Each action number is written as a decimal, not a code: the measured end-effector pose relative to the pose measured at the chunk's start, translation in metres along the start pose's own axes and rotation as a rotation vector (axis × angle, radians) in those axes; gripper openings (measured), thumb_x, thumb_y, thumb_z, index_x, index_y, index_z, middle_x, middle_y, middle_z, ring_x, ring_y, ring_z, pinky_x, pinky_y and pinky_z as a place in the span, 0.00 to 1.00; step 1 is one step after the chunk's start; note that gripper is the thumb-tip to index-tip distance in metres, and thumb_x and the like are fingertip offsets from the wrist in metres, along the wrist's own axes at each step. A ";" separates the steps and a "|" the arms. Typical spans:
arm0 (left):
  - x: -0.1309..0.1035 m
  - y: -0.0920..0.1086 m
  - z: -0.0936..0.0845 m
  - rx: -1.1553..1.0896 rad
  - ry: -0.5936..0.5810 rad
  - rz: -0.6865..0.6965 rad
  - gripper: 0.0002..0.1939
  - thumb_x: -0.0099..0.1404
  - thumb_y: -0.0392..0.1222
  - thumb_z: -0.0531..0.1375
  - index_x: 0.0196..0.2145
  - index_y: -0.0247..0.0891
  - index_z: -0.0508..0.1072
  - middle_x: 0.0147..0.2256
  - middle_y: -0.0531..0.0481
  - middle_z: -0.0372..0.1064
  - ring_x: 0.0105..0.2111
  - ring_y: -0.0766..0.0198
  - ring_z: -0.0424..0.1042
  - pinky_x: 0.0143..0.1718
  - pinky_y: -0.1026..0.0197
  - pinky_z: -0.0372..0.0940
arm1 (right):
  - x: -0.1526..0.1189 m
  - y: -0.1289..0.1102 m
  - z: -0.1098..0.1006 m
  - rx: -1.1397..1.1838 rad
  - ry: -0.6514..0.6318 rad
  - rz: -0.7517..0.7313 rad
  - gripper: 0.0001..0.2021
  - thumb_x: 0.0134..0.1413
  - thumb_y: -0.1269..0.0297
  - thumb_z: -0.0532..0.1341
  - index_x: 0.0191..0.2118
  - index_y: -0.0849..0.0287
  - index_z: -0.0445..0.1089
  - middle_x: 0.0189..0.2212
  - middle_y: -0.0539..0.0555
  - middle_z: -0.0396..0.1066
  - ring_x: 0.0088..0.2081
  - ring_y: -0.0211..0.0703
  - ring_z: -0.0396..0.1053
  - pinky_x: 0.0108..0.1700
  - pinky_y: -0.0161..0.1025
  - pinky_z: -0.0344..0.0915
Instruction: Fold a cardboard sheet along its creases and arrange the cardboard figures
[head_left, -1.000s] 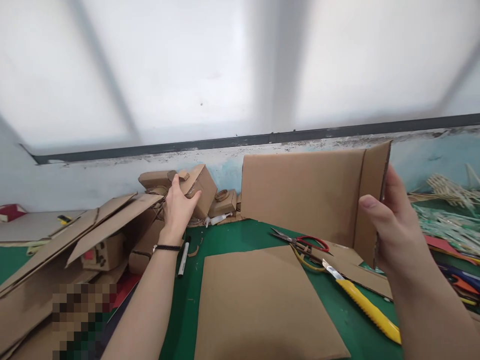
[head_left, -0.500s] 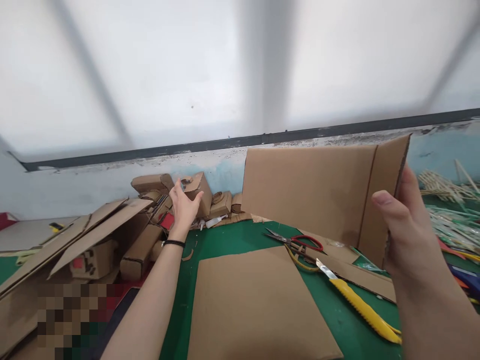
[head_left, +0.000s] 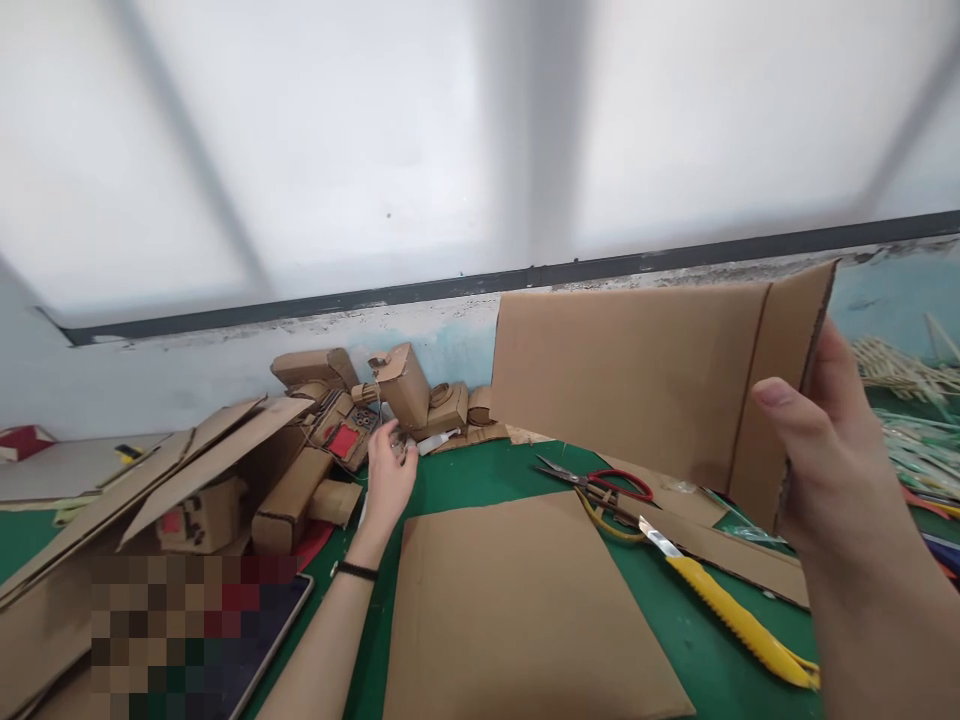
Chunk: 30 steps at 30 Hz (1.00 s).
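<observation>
Folded cardboard [head_left: 630, 380] is standing on the right of the head view, above the green tabletop [head_left: 465, 480] and in front of the wall [head_left: 457, 335]. The right hand [head_left: 814, 420] is pinching its creased end flap, the thumb lying on the near face and the fingers going behind. The left hand [head_left: 394, 475] is reaching towards the small cardboard models by the wall, its thumb and fingers curving towards each other near a white tube [head_left: 435, 442]; whether they are pinching anything, I cannot tell. A black wristband [head_left: 356, 571] is circling that wrist.

Between the forearms, a flat cardboard sheet [head_left: 525, 610] is lying on the tabletop. Red-handled scissors [head_left: 622, 484] are resting beyond its far right corner, and a yellow-handled knife [head_left: 727, 600] is lying along its right side, blade pointing away. An upright cardboard box [head_left: 405, 388] is standing just beyond the left hand. Loose cardboard panels [head_left: 217, 460] are leaning over other pieces at the left, while pale sticks [head_left: 900, 375] are lying in a heap at the far right.
</observation>
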<state>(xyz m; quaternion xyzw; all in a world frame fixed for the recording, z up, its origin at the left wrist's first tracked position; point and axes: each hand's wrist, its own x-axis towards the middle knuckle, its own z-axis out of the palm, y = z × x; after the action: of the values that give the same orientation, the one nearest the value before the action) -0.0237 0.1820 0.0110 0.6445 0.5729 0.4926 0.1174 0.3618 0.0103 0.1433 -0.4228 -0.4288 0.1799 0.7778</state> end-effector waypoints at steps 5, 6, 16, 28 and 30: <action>-0.027 -0.015 0.010 0.058 -0.124 0.046 0.17 0.68 0.36 0.59 0.54 0.41 0.74 0.58 0.37 0.72 0.62 0.46 0.72 0.59 0.44 0.73 | -0.003 0.005 0.009 -0.081 -0.031 0.145 0.47 0.50 0.48 0.78 0.74 0.29 0.62 0.59 0.54 0.80 0.52 0.65 0.82 0.37 0.53 0.86; -0.029 -0.016 0.011 0.074 -0.138 0.050 0.17 0.69 0.35 0.58 0.54 0.41 0.73 0.58 0.38 0.72 0.63 0.46 0.72 0.59 0.44 0.72 | -0.005 0.007 0.012 -0.103 -0.048 0.159 0.48 0.49 0.47 0.78 0.74 0.29 0.61 0.57 0.54 0.81 0.51 0.64 0.83 0.36 0.51 0.86; -0.027 -0.008 -0.003 0.279 -0.191 0.046 0.14 0.74 0.34 0.56 0.54 0.40 0.74 0.58 0.40 0.74 0.59 0.50 0.75 0.59 0.50 0.70 | -0.018 0.010 0.035 -0.193 -0.086 0.232 0.54 0.36 0.43 0.81 0.72 0.26 0.64 0.54 0.52 0.83 0.49 0.63 0.83 0.30 0.46 0.84; -0.026 0.012 -0.044 0.683 -0.332 0.000 0.19 0.70 0.29 0.57 0.54 0.41 0.79 0.57 0.37 0.76 0.58 0.40 0.70 0.57 0.41 0.68 | -0.022 0.011 0.036 -0.195 -0.134 0.210 0.50 0.42 0.46 0.80 0.72 0.26 0.63 0.52 0.52 0.84 0.49 0.64 0.84 0.30 0.45 0.84; -0.029 0.017 -0.046 0.732 -0.354 -0.013 0.21 0.70 0.29 0.56 0.55 0.43 0.79 0.58 0.37 0.75 0.58 0.39 0.70 0.55 0.40 0.69 | -0.023 0.009 0.037 -0.199 -0.144 0.219 0.49 0.43 0.47 0.79 0.72 0.26 0.63 0.52 0.52 0.83 0.49 0.65 0.84 0.31 0.47 0.84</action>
<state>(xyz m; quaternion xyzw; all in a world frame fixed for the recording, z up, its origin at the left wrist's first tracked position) -0.0443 0.1332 0.0307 0.7149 0.6854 0.1369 -0.0196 0.3190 0.0194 0.1341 -0.5281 -0.4504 0.2501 0.6751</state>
